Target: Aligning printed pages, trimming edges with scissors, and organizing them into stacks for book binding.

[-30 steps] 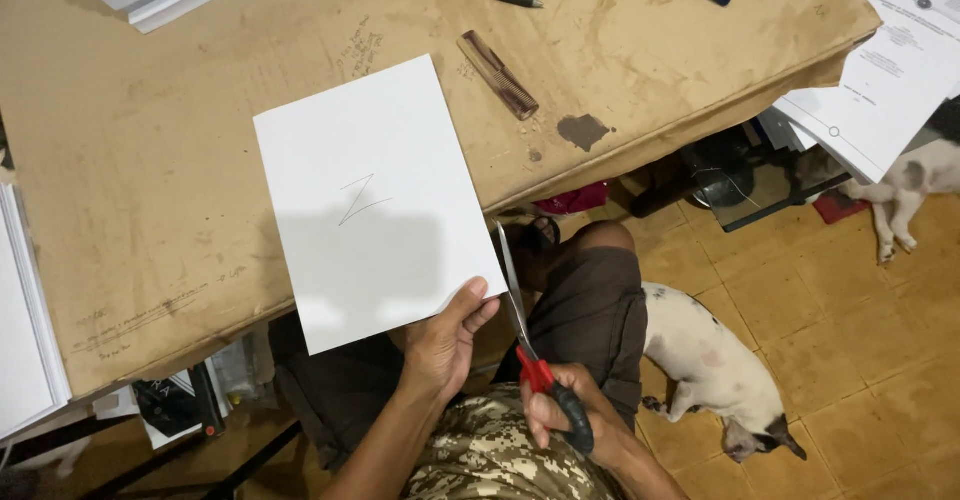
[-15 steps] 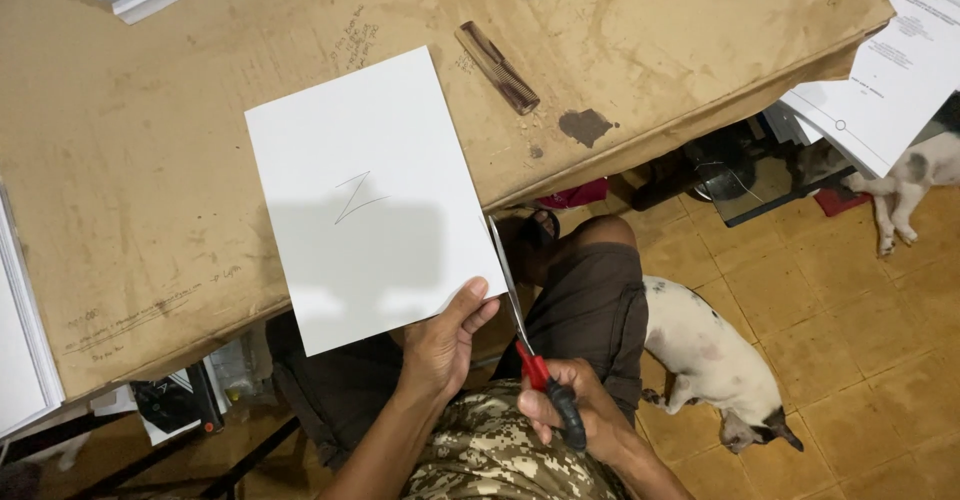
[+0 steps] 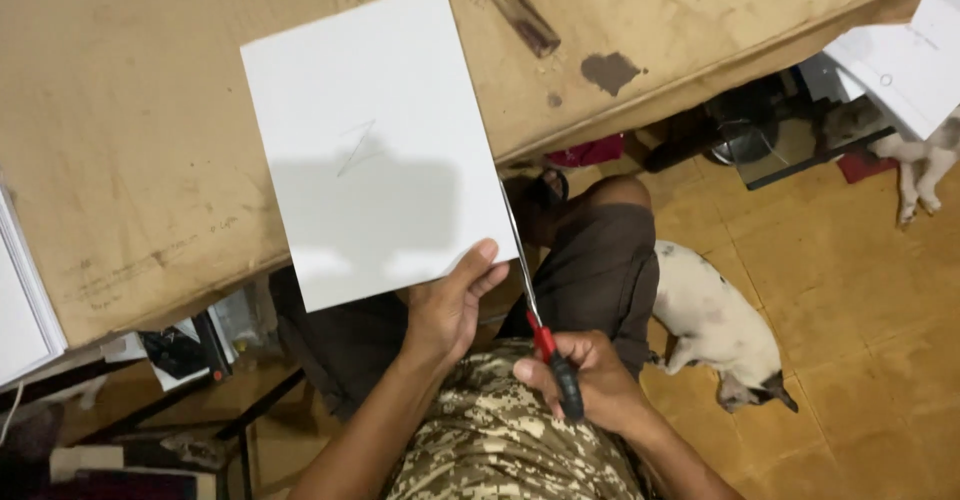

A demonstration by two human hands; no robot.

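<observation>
Bare tabletop point(image 3: 130, 140) lies open left of the white sheet point(image 3: 375, 140), a brown stick point(image 3: 515, 5) blocks its far right corner, and a cat point(image 3: 715, 325) crowds the floor right of the knee point(image 3: 600, 220)

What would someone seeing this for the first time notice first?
Most likely the white sheet of paper, held at its lower right corner by the left hand over the near edge of the brown table. Next, the red-and-black-handled scissors in the right hand, blades along the sheet's right edge. Then the white cat lying on the tiled floor beside the person's knee.
</observation>
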